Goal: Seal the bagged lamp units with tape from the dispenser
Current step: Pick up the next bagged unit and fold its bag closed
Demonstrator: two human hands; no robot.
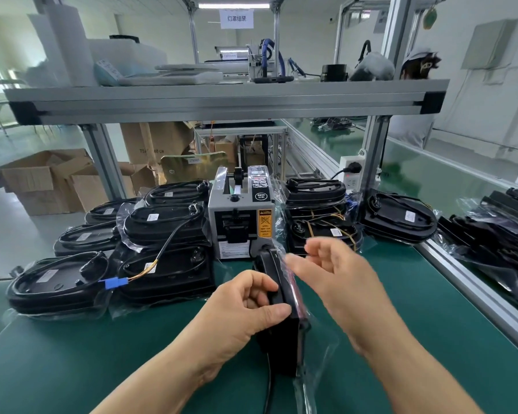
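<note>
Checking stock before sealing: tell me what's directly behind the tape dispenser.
Behind the tape dispenser stand a yellowish board with a label and cardboard boxes. The dispenser hides whatever sits low behind it.

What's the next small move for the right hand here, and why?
Probably reach the right hand forward to the tape dispenser. It looks empty, while the left hand grips the bagged lamp unit on edge just before the dispenser.

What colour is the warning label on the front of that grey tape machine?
Orange with black print, on the grey tape dispenser's warning label; head view.
</note>
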